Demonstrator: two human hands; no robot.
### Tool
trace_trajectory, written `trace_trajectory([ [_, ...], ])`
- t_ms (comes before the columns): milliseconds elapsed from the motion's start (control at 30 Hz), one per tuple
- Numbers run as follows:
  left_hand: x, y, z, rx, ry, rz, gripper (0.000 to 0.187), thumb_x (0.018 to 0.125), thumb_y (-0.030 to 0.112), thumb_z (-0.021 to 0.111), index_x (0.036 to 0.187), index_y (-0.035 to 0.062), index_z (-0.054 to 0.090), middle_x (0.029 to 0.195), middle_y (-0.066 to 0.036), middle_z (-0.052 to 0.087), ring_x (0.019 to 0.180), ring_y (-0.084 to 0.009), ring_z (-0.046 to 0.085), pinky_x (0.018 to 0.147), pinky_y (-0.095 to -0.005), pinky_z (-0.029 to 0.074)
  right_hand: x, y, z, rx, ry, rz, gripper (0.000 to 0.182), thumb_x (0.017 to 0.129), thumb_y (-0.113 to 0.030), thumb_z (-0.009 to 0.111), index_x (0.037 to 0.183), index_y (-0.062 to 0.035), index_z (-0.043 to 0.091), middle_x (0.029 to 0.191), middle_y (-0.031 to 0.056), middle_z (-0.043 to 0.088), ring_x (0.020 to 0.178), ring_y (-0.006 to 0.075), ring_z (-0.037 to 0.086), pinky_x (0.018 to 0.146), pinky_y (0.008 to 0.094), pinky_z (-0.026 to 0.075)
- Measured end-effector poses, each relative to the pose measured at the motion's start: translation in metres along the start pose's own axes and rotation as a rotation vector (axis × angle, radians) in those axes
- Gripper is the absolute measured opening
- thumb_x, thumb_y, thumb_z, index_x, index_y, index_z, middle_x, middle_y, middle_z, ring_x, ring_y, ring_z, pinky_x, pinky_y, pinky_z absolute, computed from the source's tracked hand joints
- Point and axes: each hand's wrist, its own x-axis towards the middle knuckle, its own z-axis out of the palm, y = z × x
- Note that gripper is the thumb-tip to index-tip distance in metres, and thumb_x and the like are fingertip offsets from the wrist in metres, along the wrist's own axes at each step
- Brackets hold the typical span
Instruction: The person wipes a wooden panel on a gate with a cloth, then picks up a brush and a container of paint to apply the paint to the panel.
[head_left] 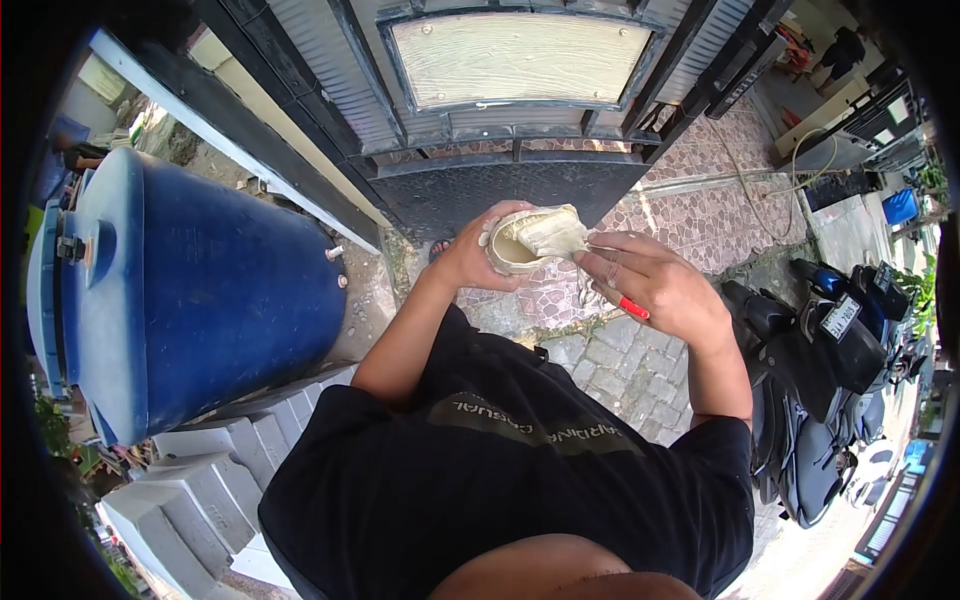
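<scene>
My left hand (474,252) is wrapped round a small round tub (497,262) smeared with cream-coloured paste, tilted so its open mouth faces me. In my right hand (660,288) is a putty knife (634,308), its red handle end poking out below the fingers. A thick coat of cream paste (552,234) covers the blade, which lies across the tub's rim. Dried smears mark the fingers of both hands. Beyond them stands a dark metal gate (490,190) with a pale wood-grain panel (520,60).
To the left lies a large blue water tank (230,290), with grey concrete blocks (200,490) below it. Parked motorcycles (820,370) line the right side. A hose (790,215) runs over the patterned tiles (700,220). At the far upper right is another person (845,50).
</scene>
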Motion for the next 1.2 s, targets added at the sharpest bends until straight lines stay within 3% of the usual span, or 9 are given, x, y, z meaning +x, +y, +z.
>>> trace_trajectory([
  [167,-0.002,0.009,-0.009,0.057,-0.043,0.064,0.089,0.049,0.016,0.083,0.128,0.0058,0.045,0.121,-0.013,0.055,0.110,-0.0267,0.057,0.095,-0.0364,0.044,0.002,-0.002,0.001,-0.036,0.016,-0.061,0.038,0.076,-0.011,0.066,0.114,-0.0035,0.064,0.102,0.0122,0.065,0.104,0.0260,0.061,0.085,0.0366,0.051],
  [233,-0.004,0.011,-0.011,0.074,-0.063,0.074,0.092,0.052,0.008,0.084,0.133,0.0063,0.041,0.126,-0.014,0.053,0.114,-0.0241,0.055,0.097,-0.0354,0.042,0.003,-0.003,0.001,-0.052,0.021,-0.075,0.038,0.076,-0.011,0.066,0.113,-0.0037,0.064,0.101,0.0118,0.066,0.104,0.0256,0.061,0.085,0.0364,0.051],
  [367,-0.008,0.016,-0.010,0.081,-0.062,0.048,0.093,0.052,0.008,0.085,0.133,0.0054,0.040,0.126,-0.014,0.053,0.114,-0.0231,0.054,0.097,-0.0354,0.042,0.006,-0.005,0.002,-0.054,0.027,-0.092,0.036,0.076,-0.011,0.066,0.111,-0.0038,0.065,0.100,0.0114,0.066,0.102,0.0250,0.061,0.084,0.0366,0.051],
  [433,-0.013,0.014,-0.008,0.054,0.006,-0.030,0.091,0.051,0.021,0.086,0.130,0.0064,0.043,0.123,-0.014,0.054,0.112,-0.0282,0.056,0.096,-0.0368,0.043,0.008,-0.006,0.003,-0.051,0.026,-0.088,0.036,0.076,-0.012,0.067,0.111,-0.0038,0.065,0.100,0.0112,0.066,0.102,0.0250,0.061,0.084,0.0368,0.050],
  [533,-0.017,0.011,-0.005,0.172,0.080,-0.028,0.096,0.051,0.023,0.087,0.133,0.0059,0.040,0.124,-0.014,0.054,0.114,-0.0285,0.055,0.098,-0.0370,0.042,0.009,-0.006,0.003,-0.037,0.028,-0.097,0.036,0.076,-0.013,0.067,0.111,-0.0039,0.065,0.099,0.0113,0.066,0.101,0.0251,0.061,0.082,0.0370,0.050],
  [633,-0.017,0.012,-0.005,0.194,0.068,-0.037,0.100,0.052,0.014,0.086,0.136,0.0041,0.033,0.127,-0.012,0.052,0.117,-0.0211,0.052,0.099,-0.0341,0.041,0.009,-0.009,0.000,-0.013,0.003,-0.106,0.039,0.075,-0.014,0.067,0.113,-0.0044,0.064,0.099,0.0115,0.066,0.101,0.0252,0.060,0.083,0.0370,0.049],
  [767,-0.017,0.021,-0.006,0.227,0.049,0.025,0.101,0.052,0.014,0.087,0.137,0.0033,0.033,0.128,-0.013,0.051,0.118,-0.0210,0.051,0.099,-0.0343,0.040,0.007,-0.014,-0.002,-0.037,0.014,-0.121,0.040,0.075,-0.016,0.067,0.114,-0.0052,0.064,0.099,0.0105,0.067,0.103,0.0248,0.059,0.084,0.0372,0.048],
  [967,-0.022,0.029,-0.004,0.063,0.025,0.033,0.099,0.052,0.022,0.088,0.135,0.0037,0.037,0.126,-0.014,0.053,0.116,-0.0248,0.053,0.099,-0.0360,0.041,0.004,-0.019,-0.001,-0.034,0.077,-0.119,0.039,0.076,-0.016,0.067,0.113,-0.0060,0.065,0.096,0.0083,0.068,0.103,0.0241,0.059,0.083,0.0374,0.048],
  [1200,-0.025,0.024,-0.001,0.019,0.124,-0.008,0.103,0.052,0.011,0.085,0.139,0.0009,0.029,0.130,-0.014,0.048,0.121,-0.0212,0.047,0.102,-0.0376,0.038,-0.008,-0.023,-0.006,0.053,0.120,-0.082,0.034,0.071,-0.012,0.072,0.104,-0.0058,0.069,0.093,0.0086,0.069,0.099,0.0234,0.062,0.080,0.0364,0.050],
])
